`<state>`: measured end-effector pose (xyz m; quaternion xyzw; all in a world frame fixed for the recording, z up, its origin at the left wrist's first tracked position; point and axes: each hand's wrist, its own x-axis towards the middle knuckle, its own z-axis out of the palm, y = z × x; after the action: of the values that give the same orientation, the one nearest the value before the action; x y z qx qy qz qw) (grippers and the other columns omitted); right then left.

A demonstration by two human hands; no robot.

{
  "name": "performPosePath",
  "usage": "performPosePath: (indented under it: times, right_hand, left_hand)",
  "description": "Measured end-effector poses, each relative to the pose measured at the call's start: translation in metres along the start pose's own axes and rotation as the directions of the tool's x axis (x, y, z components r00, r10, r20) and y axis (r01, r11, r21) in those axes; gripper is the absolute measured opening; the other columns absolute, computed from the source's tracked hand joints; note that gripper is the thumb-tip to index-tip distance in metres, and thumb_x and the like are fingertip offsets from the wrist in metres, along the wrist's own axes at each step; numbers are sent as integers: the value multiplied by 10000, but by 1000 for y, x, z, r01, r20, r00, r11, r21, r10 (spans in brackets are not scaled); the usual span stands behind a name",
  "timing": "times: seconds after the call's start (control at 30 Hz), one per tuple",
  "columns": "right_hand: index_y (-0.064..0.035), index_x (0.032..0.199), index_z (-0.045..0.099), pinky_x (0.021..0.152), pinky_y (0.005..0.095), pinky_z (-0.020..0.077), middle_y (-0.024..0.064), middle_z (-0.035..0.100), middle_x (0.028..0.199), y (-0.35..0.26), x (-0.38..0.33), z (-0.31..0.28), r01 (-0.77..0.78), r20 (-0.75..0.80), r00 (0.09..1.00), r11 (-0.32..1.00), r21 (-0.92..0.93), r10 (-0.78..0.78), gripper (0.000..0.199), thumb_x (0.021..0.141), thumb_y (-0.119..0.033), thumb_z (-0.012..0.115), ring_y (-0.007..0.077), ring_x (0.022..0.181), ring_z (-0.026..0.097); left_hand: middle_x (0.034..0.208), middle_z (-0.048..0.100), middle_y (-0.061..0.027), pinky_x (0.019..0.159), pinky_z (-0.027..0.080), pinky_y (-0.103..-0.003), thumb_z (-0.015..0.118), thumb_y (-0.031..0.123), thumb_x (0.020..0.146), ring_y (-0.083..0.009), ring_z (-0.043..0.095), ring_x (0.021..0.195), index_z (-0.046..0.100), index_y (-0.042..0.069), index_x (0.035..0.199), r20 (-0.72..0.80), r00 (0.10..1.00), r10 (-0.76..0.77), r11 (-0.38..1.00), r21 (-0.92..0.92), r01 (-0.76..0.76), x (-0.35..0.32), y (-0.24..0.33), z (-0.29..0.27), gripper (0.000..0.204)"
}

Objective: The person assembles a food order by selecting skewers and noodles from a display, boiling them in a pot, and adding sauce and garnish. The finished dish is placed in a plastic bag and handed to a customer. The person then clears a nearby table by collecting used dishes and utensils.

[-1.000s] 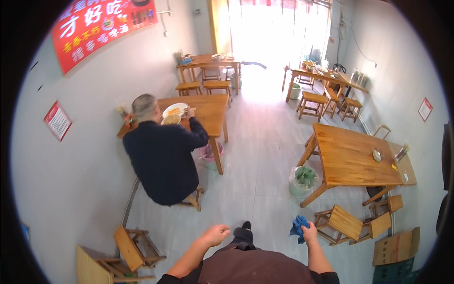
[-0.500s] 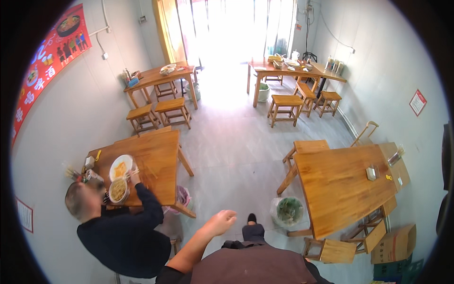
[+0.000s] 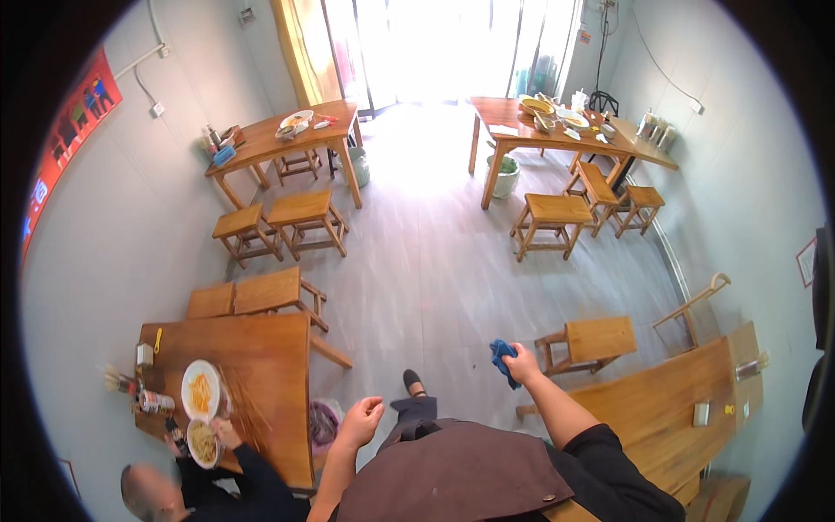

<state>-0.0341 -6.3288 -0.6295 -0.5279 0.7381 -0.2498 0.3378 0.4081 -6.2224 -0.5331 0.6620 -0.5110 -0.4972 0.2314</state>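
Far out to the left of the free hand, a seated diner [image 3: 187,491] bent over a wooden table [image 3: 261,365], with a plate of noodles [image 3: 201,391] and a bowl [image 3: 203,442] in front of them. The left hand [image 3: 361,422] swung loose at the person's side, fingers half curled and slack, nothing in them, a bin with a pink liner [image 3: 323,424] just beside it on the floor. Across to the right, the right hand [image 3: 522,364] was wrapped tight around a blue cloth [image 3: 502,358], the rag bunched and spilling out on the thumb side of the fist. Just past that grip stood a small wooden stool [image 3: 591,344], and beyond it, further right, a long bare table [image 3: 678,418]. Well ahead of both hands, the far right table [image 3: 557,126] carried used bowls and dishes, though at that distance it was hard to tell exactly what they were. Judging by the cloth held clear of any surface, no wiping had begun here; the dirty tables were all left to do.
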Motion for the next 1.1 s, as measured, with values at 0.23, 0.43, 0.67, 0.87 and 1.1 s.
performPosePath:
  times: [0.23, 0.43, 0.67, 0.87, 1.1]
  right_hand:
    - [-50, 1184, 692, 914, 417, 537, 203, 731, 1076, -13, 157, 46, -275, -38, 961, 957, -89, 273, 509, 764, -330, 754, 348, 1038, 696]
    - [-63, 1147, 720, 886, 435, 552, 205, 729, 1107, 9, 244, 23, -614, -154, 786, 785, -84, 598, 509, 711, -319, 779, 358, 1009, 705]
    - [4, 1195, 683, 985, 429, 515, 244, 705, 1171, 3, 506, 39, -487, 127, 830, 817, -311, 543, 581, 689, -258, 793, 378, 1135, 670]
    - [-1, 1256, 646, 945, 416, 537, 242, 713, 1139, -227, 800, 92, -307, 56, 942, 916, -257, 331, 563, 775, -271, 760, 363, 1090, 688]
    - [23, 1204, 627, 791, 340, 552, 122, 709, 1003, -518, 1050, 214, 15, 160, 985, 963, 268, -60, 382, 870, -142, 710, 178, 891, 677]
  left_hand:
    - [1197, 699, -183, 947, 530, -387, 621, 323, 979, -292, 681, 1102, 651, 6, 1251, 63, 998, 5, 991, 131, -13, 238, 81, -72, 419]
    - [1204, 674, -176, 947, 524, -385, 601, 305, 989, -296, 668, 1097, 642, 22, 1263, 170, 974, 150, 964, 193, -183, 439, 217, -130, 396]
    - [1242, 662, -180, 977, 511, -385, 563, 316, 1000, -306, 656, 1130, 623, 10, 1296, 93, 992, 87, 984, 146, -100, 650, 268, -171, 430]
    - [1234, 677, -195, 978, 519, -383, 613, 301, 988, -304, 671, 1127, 627, -1, 1290, -130, 991, -36, 998, -52, 30, 760, 266, -250, 427]
    - [1199, 699, -182, 948, 532, -396, 626, 285, 980, -308, 681, 1093, 649, 16, 1257, -217, 951, -218, 975, -83, 204, 902, 230, -360, 387]
